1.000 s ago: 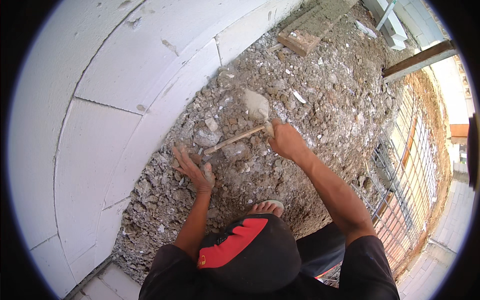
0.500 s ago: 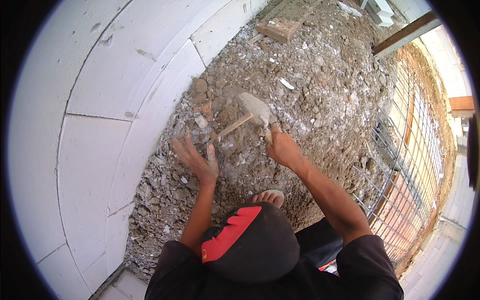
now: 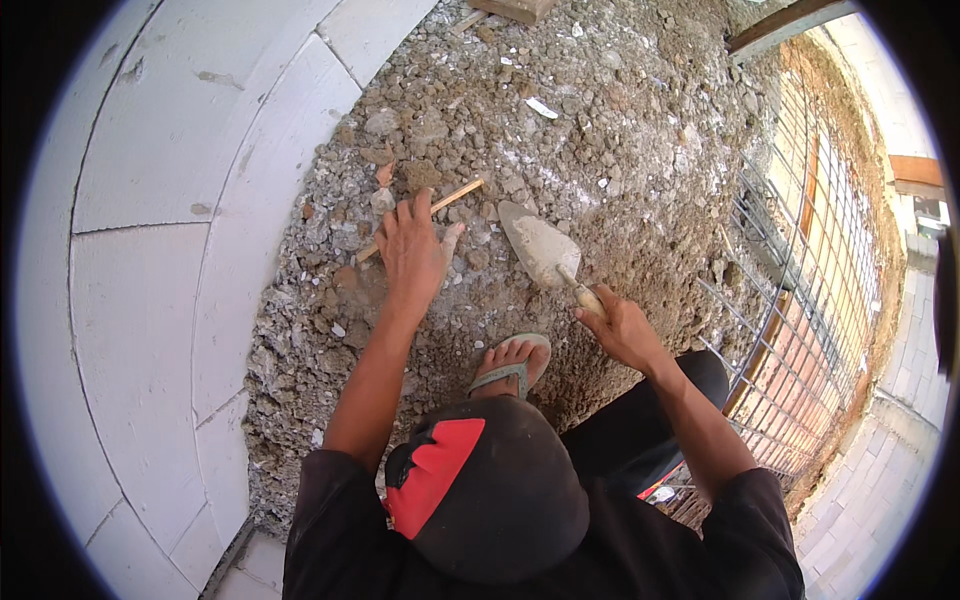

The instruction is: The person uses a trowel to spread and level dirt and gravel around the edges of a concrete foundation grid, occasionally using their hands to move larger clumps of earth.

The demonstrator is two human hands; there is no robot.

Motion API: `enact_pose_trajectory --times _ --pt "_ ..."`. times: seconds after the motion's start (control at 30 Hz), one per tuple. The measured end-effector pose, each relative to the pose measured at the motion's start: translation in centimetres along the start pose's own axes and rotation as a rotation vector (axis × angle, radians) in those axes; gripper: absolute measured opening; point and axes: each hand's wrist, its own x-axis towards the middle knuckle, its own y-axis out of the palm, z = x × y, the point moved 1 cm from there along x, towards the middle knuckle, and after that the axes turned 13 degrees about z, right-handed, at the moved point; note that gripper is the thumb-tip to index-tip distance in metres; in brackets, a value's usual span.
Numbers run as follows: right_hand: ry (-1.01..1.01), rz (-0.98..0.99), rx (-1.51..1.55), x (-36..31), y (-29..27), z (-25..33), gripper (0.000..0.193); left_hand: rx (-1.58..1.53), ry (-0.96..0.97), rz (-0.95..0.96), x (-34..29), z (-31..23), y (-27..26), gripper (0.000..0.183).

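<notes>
My left hand [image 3: 412,248] lies over a thin wooden stick [image 3: 460,193] on the rubble, its fingers stretched across the middle and the thumb held apart. Both ends of the stick show on either side; whether the fingers press on it is hard to tell. To the right, my right hand [image 3: 622,328] is closed round the handle of a pointed trowel [image 3: 540,246]. Its dusty, grey-coated blade points up and left, low over or on the ground. A reddish broken piece [image 3: 384,174] and a pale stone [image 3: 382,200] lie just beyond my left fingers.
A wall of large white blocks [image 3: 140,320] curves along the left. Steel mesh [image 3: 800,300] spans the right side. A timber post [image 3: 790,28] leans in at the upper right, and a wooden board [image 3: 515,8] lies at the top. My sandalled foot [image 3: 510,365] stands on the rubble.
My left hand has moved forward onto the stick, whose lower end now shows beyond the hand. The trowel has come back and right, with more of its blade visible. The view has shifted.
</notes>
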Motion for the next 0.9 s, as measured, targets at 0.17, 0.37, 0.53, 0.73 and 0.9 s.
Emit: enact_pose_trajectory --times 0.17,0.37,0.53,0.73,0.9 --pt "0.052 0.141 0.038 -2.5 0.4 1.2 0.04 0.103 -0.137 0.107 0.3 1.6 -0.7 0.038" --pt "-0.117 0.034 -0.006 7.1 4.3 3.6 0.038 -0.229 -0.155 -0.205 -7.3 4.1 -4.8 0.024" --pt "-0.345 0.021 0.095 15.7 4.6 9.8 0.042 -0.294 -0.399 -0.291 -15.6 10.7 -3.4 0.022" --pt "-0.075 0.199 1.357 9.6 6.6 8.4 0.029 -0.229 -0.427 -0.343 -18.7 12.2 0.3 0.022" --pt "-0.178 0.039 0.372 1.9 5.2 1.4 0.033 -0.245 -0.624 -0.459 -25.7 17.5 -0.5 0.03"
